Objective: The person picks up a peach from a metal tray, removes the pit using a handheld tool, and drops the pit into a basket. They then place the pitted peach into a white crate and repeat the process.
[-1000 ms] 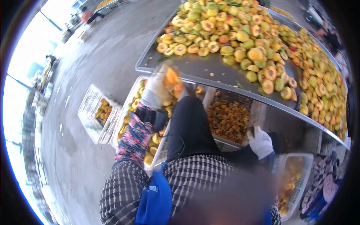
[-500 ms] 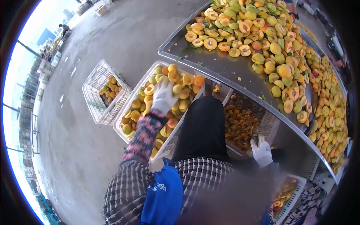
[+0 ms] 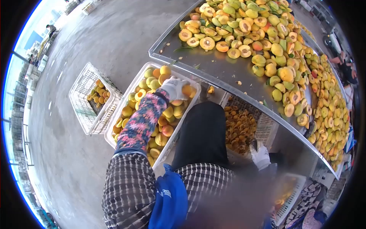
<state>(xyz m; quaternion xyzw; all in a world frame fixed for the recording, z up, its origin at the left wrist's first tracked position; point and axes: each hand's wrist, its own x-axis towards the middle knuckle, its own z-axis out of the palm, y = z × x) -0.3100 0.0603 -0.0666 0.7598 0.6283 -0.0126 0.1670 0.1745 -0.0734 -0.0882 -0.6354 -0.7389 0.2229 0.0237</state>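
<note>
My left hand, in a white glove, reaches into a white crate heaped with yellow-orange apricots. Its fingers curl around an apricot near the crate's right end. Lower right, my gloved right hand is closed on a small dark tool, whose full shape I cannot make out. That hand is beside a crate holding small brown-orange pieces, possibly pits.
A sloping metal table carries a big pile of halved apricots. Left of the full crate stands another white crate with some fruit. My dark-clad knee sits between the crates. Another crate is at lower right.
My left hand has moved right across the fruit, from the middle of the crate to its right end, and its fingers have closed around an apricot. My right hand stays by the brown pieces.
</note>
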